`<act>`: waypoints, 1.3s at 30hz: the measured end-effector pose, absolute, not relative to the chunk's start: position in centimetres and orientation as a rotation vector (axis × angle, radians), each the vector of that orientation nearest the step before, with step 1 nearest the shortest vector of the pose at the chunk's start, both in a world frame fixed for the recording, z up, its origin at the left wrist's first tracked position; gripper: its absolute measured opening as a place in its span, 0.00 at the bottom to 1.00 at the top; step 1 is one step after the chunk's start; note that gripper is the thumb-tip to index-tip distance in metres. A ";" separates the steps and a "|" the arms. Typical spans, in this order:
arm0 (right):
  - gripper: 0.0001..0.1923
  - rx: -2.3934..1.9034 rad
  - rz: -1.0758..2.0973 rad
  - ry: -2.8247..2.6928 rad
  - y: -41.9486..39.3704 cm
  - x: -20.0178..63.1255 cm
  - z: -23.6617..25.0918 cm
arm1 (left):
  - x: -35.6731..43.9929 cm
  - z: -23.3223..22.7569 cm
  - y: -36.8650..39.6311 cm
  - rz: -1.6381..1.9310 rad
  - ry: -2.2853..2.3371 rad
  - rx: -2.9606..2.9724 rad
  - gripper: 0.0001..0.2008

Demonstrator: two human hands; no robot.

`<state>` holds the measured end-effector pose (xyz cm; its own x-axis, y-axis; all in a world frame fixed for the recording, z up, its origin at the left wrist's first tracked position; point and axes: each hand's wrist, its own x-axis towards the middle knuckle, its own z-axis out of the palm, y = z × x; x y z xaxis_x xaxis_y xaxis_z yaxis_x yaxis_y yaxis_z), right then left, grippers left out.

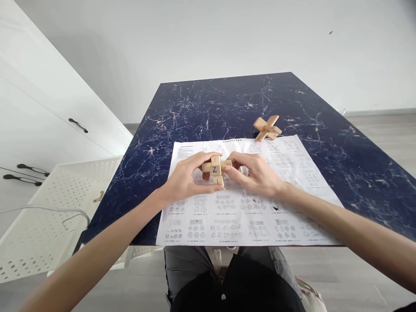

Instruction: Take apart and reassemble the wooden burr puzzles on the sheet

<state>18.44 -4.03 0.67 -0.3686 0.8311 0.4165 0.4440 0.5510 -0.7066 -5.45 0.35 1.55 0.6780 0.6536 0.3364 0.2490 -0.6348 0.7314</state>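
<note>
While the left hand [186,180] and right hand [256,175] grip a wooden puzzle [215,170], it sits above the paper sheet [247,208]. Another wooden cross [267,128] lies apart on the desk [325,143].

A single letter is showing clearly: a black "Z" is facing up on the middle block of the wooden puzzle [215,169] that the left hand [186,180] and right hand [256,175] are holding between them. The instruction sheet [247,216] lying under it is carrying rows of small diagrams with tiny printed captions and a heading line along its far edge, but all of that print is coming out too small to read.
</note>
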 end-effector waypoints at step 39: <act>0.30 -1.005 1.569 -1.577 -4.2 17.6 1.5 | -5.1 1.8 0.8 0.779 0.750 2.337 0.36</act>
